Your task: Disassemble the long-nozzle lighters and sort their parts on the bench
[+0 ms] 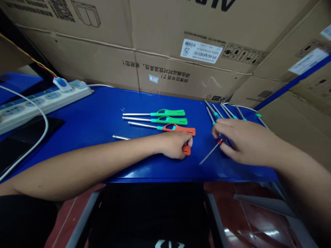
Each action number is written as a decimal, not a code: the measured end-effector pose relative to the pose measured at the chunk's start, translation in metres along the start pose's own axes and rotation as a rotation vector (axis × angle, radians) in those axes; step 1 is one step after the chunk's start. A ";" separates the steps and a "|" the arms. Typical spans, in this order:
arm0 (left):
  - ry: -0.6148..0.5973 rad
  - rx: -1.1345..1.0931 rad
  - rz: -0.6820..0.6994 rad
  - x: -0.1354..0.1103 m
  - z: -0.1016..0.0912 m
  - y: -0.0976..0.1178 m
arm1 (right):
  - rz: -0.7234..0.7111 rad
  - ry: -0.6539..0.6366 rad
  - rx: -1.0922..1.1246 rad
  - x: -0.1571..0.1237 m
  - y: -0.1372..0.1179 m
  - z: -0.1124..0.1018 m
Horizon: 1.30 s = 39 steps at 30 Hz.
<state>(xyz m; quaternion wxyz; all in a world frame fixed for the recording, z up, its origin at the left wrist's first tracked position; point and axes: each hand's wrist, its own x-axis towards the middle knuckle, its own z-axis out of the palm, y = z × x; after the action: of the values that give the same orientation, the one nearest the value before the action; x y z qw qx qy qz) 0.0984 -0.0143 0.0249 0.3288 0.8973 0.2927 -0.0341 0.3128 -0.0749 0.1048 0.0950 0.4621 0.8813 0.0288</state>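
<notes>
On the counter, an orange lighter was gripped by the left hand, and a red lighter was pinched in the curled fingers of the right hand.

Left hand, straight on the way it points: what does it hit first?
Likely the thin metal rod slanting out from under the right hand, just beyond the left hand and the orange lighter it grips. Both seem level with the blue table.

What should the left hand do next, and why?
Probably let go of the orange lighter once it lies parallel under the row of three lighters: the left hand covers its handle, and its tube already points left like theirs.
</notes>
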 end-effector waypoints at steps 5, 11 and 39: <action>0.019 -0.015 -0.029 0.000 0.001 -0.004 | 0.331 0.036 0.134 0.005 -0.043 0.050; 0.050 0.009 -0.023 0.000 0.003 -0.006 | 0.387 -0.056 0.125 0.025 -0.074 0.066; 0.149 -0.026 0.079 -0.011 0.016 -0.024 | 0.256 -0.357 0.009 0.047 -0.077 0.025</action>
<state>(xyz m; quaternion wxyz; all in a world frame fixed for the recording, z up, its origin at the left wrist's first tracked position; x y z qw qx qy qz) 0.0783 -0.0145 0.0014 0.3187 0.9038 0.2812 0.0494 0.2297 -0.0810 0.0627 0.2430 0.5683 0.7848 -0.0456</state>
